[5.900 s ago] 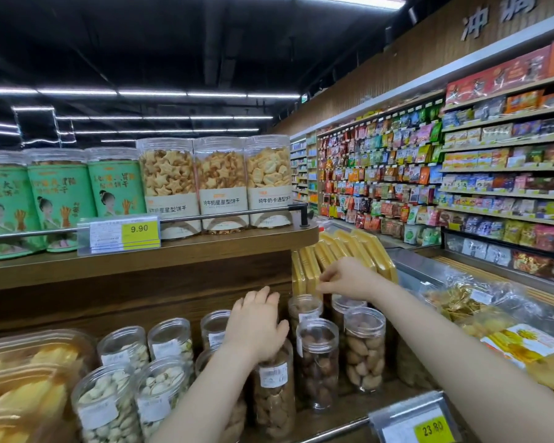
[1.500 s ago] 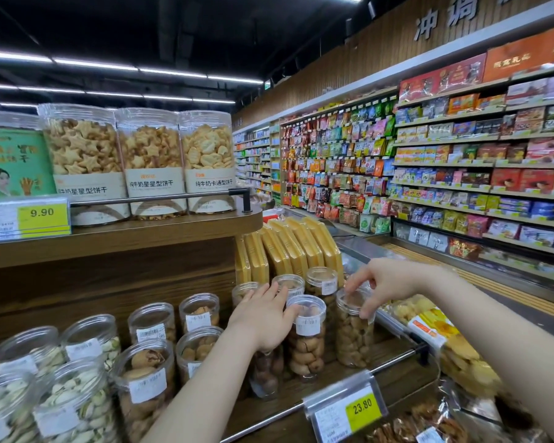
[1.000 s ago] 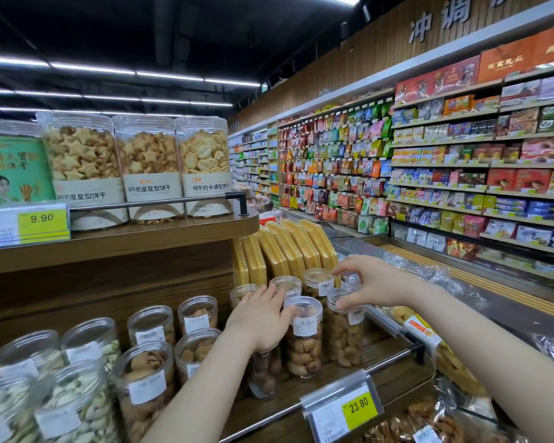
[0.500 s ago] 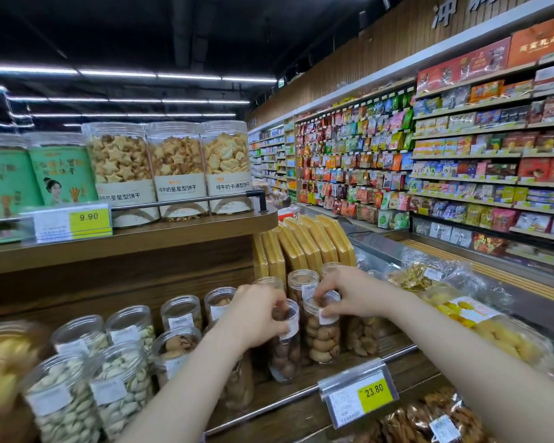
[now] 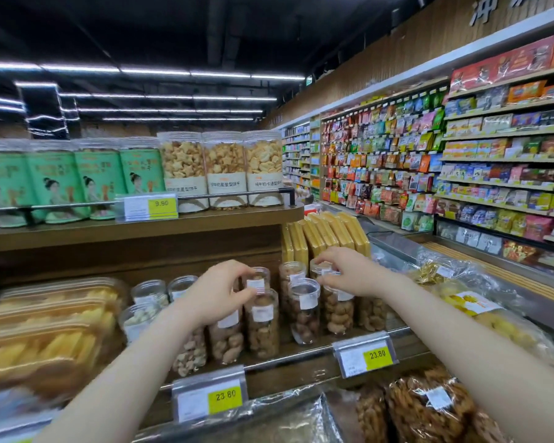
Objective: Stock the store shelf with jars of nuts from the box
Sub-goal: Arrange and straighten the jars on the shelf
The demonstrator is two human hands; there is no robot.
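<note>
Two bare hands reach over a wooden store shelf (image 5: 304,350) crowded with clear jars of nuts. The left hand (image 5: 216,294) comes in from the lower left, its fingers curled forward and its fingertips (image 5: 248,276) closing on the lid of a jar in the second row (image 5: 258,279), directly behind a front-row jar of brown nuts (image 5: 263,324). The right hand (image 5: 349,270) stretches in from the lower right, palm down, fingers bent and lightly spread over the lid of a rear jar (image 5: 320,266) near the shelf's right end, with another jar (image 5: 336,310) just below the wrist.

Half a second earlier both hands sat lower and closer together over the front jars; now each has shifted back toward the rear row, and the camera has swung left, bringing more green canisters (image 5: 55,183) on the upper shelf (image 5: 135,227) into view. A second yellow price tag (image 5: 210,399) now shows on the rail at the shelf's front edge, left of the first price tag (image 5: 365,358).

Motion blur smears the trays of pale snacks (image 5: 42,334) at the shelf's left end, and their contents are hard to make out. The left wrist covers the tops of the jars beneath it. Whether the right fingertips actually grip the rear lid or only touch it cannot be told. The box named in the task is not seen.
</note>
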